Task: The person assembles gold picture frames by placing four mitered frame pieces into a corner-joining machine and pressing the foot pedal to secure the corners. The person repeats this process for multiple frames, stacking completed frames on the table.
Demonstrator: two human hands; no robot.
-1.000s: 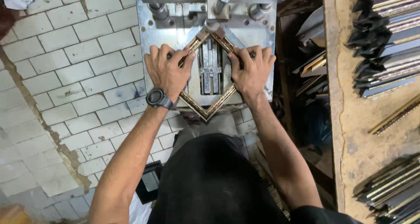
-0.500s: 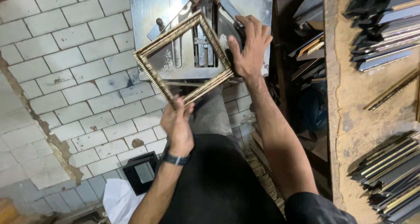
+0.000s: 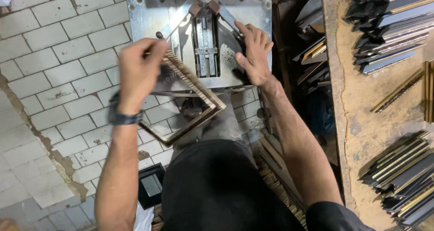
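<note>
Flanking metal machine bed: white-tiled floor, wooden bench.

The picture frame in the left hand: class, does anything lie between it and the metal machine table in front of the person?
Nothing visible does. The left hand grips the picture frame by its upper corner, already over the metal machine table. The right hand rests flat on the table's right side, apart from the frame.
</note>
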